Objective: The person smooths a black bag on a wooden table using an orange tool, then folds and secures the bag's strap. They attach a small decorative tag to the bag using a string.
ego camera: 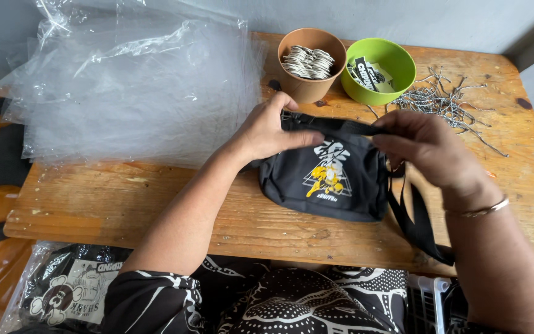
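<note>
Both hands grasp the black bag [329, 179] on the wooden surface [125, 204]. Left hand [267, 131] pinches its top edge; right hand [424, 147] grips the strap [341, 125].

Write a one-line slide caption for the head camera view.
Two hands, left hand and right hand, hold a black pouch by its strap on a wooden table.

Table [125, 198]: worn, scratched bare wood, matt. Pouch [326, 179]: black woven cloth, matt, printed front. Bags [131, 86]: clear glossy plastic, crinkled. Green bowl [397, 62]: smooth plastic. Chains [446, 102]: dull metal.
</note>
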